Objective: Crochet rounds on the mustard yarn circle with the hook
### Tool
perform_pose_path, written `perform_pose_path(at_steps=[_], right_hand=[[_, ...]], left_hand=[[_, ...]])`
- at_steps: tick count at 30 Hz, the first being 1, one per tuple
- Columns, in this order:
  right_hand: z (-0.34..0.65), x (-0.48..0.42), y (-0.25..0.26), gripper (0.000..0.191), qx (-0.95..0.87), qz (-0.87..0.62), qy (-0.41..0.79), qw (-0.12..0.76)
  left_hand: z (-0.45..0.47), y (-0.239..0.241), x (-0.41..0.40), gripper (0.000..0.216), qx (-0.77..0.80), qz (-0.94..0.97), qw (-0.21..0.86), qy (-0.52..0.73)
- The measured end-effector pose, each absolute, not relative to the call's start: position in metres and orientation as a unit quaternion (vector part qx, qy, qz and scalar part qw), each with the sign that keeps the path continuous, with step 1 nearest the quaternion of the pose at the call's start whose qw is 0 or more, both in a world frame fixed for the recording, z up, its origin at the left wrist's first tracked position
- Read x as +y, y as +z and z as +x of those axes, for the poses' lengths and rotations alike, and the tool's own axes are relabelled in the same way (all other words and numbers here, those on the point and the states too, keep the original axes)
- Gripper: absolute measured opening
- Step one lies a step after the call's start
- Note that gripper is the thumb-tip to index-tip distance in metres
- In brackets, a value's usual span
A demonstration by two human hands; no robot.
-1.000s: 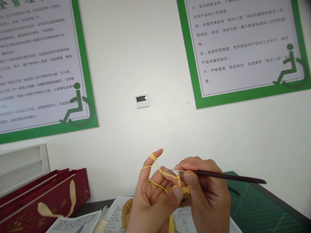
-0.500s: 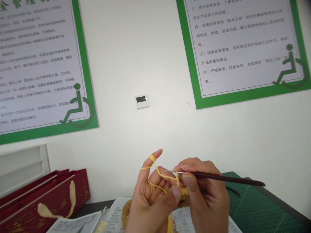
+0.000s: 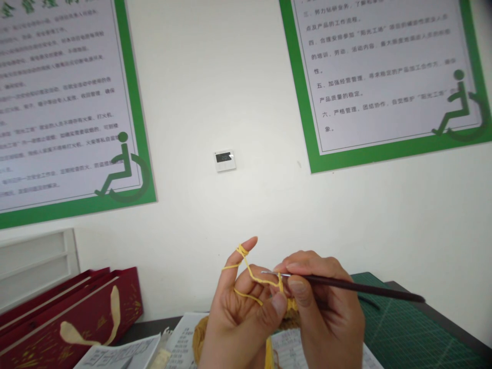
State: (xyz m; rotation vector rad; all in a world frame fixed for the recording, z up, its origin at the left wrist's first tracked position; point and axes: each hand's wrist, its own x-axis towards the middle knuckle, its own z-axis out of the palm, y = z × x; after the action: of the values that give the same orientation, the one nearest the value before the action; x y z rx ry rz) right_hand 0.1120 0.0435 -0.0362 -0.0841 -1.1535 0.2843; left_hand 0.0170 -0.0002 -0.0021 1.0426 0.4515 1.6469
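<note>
My left hand (image 3: 246, 312) pinches a small yellow crochet piece (image 3: 292, 305) between thumb and fingers. Its raised index finger has yellow yarn (image 3: 251, 271) wound round it, and the strand runs down to the hook. In my right hand (image 3: 330, 302) is a crochet hook (image 3: 365, 288) with a dark handle, gripped like a pen. The hook's silver tip points left, and a yellow loop sits round its shaft. Most of the crochet piece is hidden behind my fingers. Behind my left wrist lies a mustard-brown yarn ball (image 3: 200, 335), partly covered.
Printed papers (image 3: 184, 338) lie under and left of my hands. A green cutting mat (image 3: 407, 328) covers the table's right side, with a dark cord-like thing on it. Dark red gift bags (image 3: 77, 323) stand at the left. A wall thermostat (image 3: 225, 161) hangs between two green-framed posters.
The hook's handle end has swung slightly down and to the right. Both hands otherwise hold nearly the same place, with the yarn still over the left index finger.
</note>
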Motion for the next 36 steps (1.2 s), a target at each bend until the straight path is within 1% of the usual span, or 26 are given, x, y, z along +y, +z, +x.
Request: perform_pose_path(at_steps=[5, 15, 20, 25, 27, 32, 34, 36], right_hand=[[0.1112, 0.042, -0.0321, 0.019, -0.53, -0.03, 0.131, 0.838], [0.1108, 0.0424, -0.0303, 0.015, -0.53, -0.02, 0.118, 0.839], [0.1122, 0.0425, -0.0316, 0.016, -0.544, -0.02, 0.123, 0.83], [0.1121, 0.0422, -0.0291, 0.013, -0.535, -0.013, 0.117, 0.837], [0.1119, 0.043, -0.0304, 0.016, -0.543, -0.014, 0.12, 0.831], [0.1127, 0.0454, -0.0367, 0.024, -0.565, -0.016, 0.134, 0.814], [0.1131, 0.0452, -0.0373, 0.024, -0.568, -0.014, 0.135, 0.812], [0.113, 0.0441, -0.0359, 0.021, -0.566, -0.012, 0.137, 0.813]], left_hand=[[0.0166, -0.0028, -0.0002, 0.074, 0.191, 0.441, 0.541, 0.69], [0.013, -0.0051, 0.0037, 0.078, 0.191, 0.447, 0.538, 0.689], [0.0126, -0.0045, 0.003, 0.076, 0.194, 0.445, 0.541, 0.687], [0.0137, -0.005, 0.0023, 0.077, 0.195, 0.44, 0.542, 0.689], [0.0139, -0.0049, 0.0023, 0.078, 0.197, 0.44, 0.54, 0.69], [0.0131, -0.0033, 0.0007, 0.082, 0.198, 0.438, 0.538, 0.692], [0.0128, -0.0029, 0.0001, 0.086, 0.201, 0.438, 0.534, 0.694], [0.0125, -0.0029, 0.0, 0.094, 0.202, 0.444, 0.529, 0.694]])
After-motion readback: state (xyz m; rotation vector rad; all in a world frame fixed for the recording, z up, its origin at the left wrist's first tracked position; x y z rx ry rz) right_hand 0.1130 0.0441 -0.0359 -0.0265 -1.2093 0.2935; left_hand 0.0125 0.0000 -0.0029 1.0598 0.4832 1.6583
